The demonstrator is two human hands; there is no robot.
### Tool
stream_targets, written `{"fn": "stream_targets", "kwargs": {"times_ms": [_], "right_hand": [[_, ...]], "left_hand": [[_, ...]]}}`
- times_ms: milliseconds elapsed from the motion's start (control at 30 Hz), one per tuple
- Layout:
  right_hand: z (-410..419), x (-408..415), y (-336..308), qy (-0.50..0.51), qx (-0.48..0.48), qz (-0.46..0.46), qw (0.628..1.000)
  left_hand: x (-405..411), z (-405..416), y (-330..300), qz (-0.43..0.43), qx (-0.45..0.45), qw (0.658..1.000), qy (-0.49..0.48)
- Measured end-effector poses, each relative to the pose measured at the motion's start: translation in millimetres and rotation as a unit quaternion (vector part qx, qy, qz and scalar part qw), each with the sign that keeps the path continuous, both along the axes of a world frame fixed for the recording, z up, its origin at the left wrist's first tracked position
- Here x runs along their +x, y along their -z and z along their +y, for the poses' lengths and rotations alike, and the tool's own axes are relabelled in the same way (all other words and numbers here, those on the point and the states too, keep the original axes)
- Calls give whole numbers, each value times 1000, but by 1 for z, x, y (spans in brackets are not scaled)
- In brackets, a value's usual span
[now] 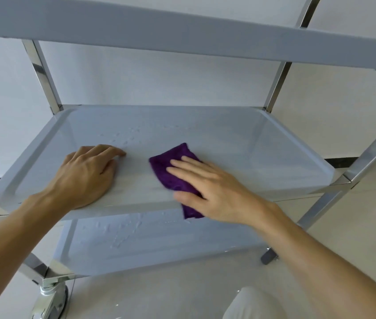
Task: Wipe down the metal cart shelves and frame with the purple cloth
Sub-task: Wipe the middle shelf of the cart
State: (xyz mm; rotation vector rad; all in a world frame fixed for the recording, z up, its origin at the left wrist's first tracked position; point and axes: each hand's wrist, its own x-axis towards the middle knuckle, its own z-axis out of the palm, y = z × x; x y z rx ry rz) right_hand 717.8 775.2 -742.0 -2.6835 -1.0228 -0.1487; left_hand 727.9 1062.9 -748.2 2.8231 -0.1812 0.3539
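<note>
Both hands flat on middle shelf [274, 143], right hand [214, 189] pressing purple cloth [170, 166].

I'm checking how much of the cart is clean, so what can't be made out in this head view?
- Middle shelf under the purple cloth, right hand and left hand: covered.
- Top shelf surface: seen only from below.
- Bottom shelf rear: hidden by the middle shelf.
- Front caster: cut off by the lower edge.

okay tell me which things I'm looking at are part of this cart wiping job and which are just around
Part of the job:
- purple cloth under the right hand
- middle shelf, left hand resting on it
- lower shelf
- frame post

Just around:
- wall
- floor
</note>
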Motion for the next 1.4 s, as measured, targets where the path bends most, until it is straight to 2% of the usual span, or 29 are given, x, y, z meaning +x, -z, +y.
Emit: {"fn": "stream_targets", "kwargs": {"times_ms": [100,233,300,367,467,533,633,800,867,933,967,1033,1100,1167,1300,1400], "right_hand": [[-65,3,-3,21,-18,5,1000],[-154,2,-8,143,-38,32,989],[-181,2,-10,203,-45,4,978],[-187,6,-7,222,-69,-20,972],[-161,12,-1,197,-88,-11,976],[-127,8,3,176,-74,-46,981],[-46,-1,12,105,-54,-117,986],[82,-8,21,84,-53,-102,990],[88,-8,14,65,-29,-51,996],[71,-6,1,25,75,44,996],[59,-3,-3,22,132,61,989],[30,9,-8,81,196,40,976],[5,25,-8,165,194,12,967],[-8,39,-3,201,145,3,969],[-9,49,9,187,23,13,982],[-13,51,11,188,-12,27,982]], "left_hand": [[2,1,-1,-6,-5,1000,11],[3,2,-1,3,-7,1000,16],[4,-1,-1,4,-7,1000,16],[3,-5,0,3,-8,1000,11],[6,-11,0,6,-5,1000,0],[7,-12,-1,6,-3,1000,-6],[7,-12,-2,-1,-3,1000,-7],[6,-9,-4,-4,-6,1000,-23],[3,-8,-8,-38,-19,998,-44],[-1,-9,-14,-83,-52,994,-43],[-3,-11,-18,-106,-73,991,-31],[-10,-19,-25,-134,-115,984,11],[-19,-34,-29,-132,-124,982,59],[-29,-53,-27,-110,-68,987,98],[-33,-89,-8,-31,138,985,103],[-28,-93,3,-4,200,976,82]]}}
